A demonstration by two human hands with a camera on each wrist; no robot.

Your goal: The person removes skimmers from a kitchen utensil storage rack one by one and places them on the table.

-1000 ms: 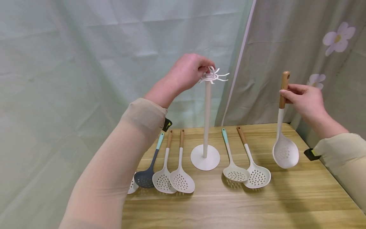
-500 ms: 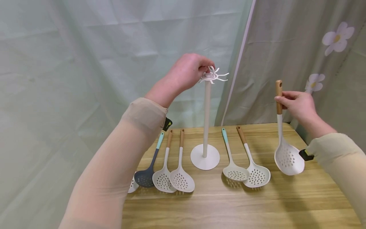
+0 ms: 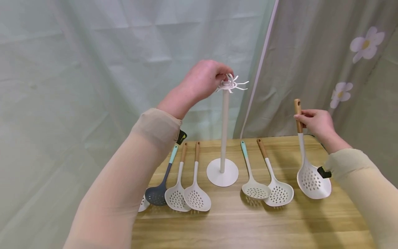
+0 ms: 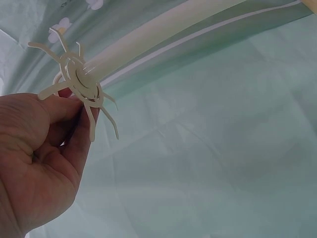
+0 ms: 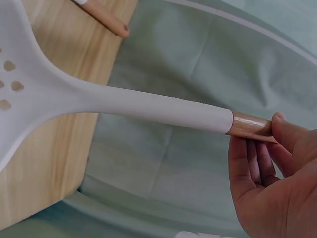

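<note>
Your right hand [image 3: 314, 122] pinches the slotted spoon [image 3: 312, 180] by its wooden end, bowl just above the surface [image 3: 248, 221]; that light grip could let it swing or slip. Your left hand [image 3: 202, 81] pinches the rack [image 3: 224, 138] top; a tug could tip it.

Head camera looks down over the table [image 3: 248, 221]; wrist cameras sit close, sharing its rack [image 3: 224, 131] and skimmer [image 3: 311, 173].

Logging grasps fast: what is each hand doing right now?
Left hand: pinching the hook crown atop the white stand.
Right hand: gripping the wooden handle of a white slotted spoon, held upright.
</note>
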